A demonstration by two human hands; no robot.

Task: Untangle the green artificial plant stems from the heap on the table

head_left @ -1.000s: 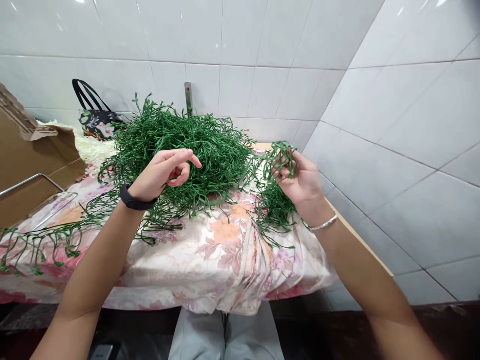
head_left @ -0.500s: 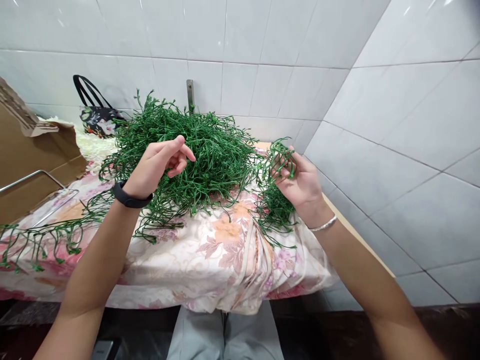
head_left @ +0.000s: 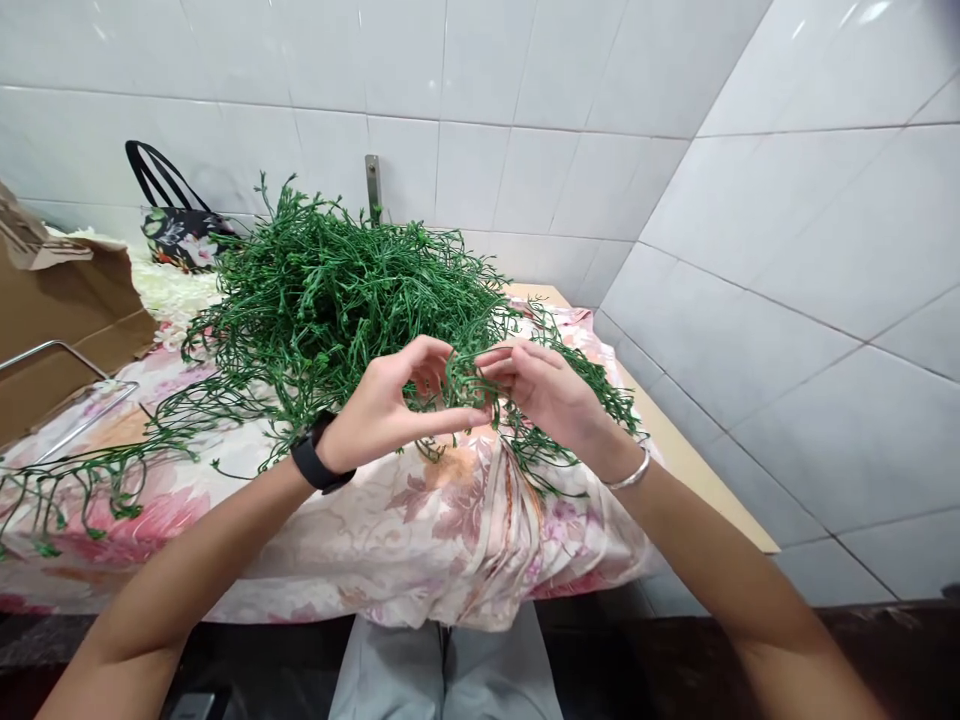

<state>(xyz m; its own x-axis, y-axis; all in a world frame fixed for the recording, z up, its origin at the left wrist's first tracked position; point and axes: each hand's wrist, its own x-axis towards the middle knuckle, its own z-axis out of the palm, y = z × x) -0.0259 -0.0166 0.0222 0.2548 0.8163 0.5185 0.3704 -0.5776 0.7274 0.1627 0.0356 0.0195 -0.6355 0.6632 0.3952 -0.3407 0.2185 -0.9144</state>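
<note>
Green artificial flower stems (head_left: 463,385) form a small bunch between my two hands, over the table's near middle. My right hand (head_left: 544,390), with a silver bangle at the wrist, is closed on the bunch at its fingertips. From the left, my left hand (head_left: 409,400), wearing a black wristband, curves round the bunch in a C shape. Its thumb and fingers are apart, and its fingertips are at the stems. A large tangled heap of the same stems (head_left: 352,280) lies just behind. More loose stems (head_left: 592,390) lie under and beyond my right hand.
A floral cloth (head_left: 330,560) covers the table, with bare board (head_left: 697,480) along the right. At the left are a cardboard box (head_left: 67,310), a bent metal wire frame (head_left: 97,375), pale petals (head_left: 172,285) and a black floral bag (head_left: 180,235). Tiled walls (head_left: 562,60) border the back and right.
My left hand has moved right and down to the bunch, its thumb spreading from the fingers. My right hand has brought the bunch left and slightly down to meet it.
</note>
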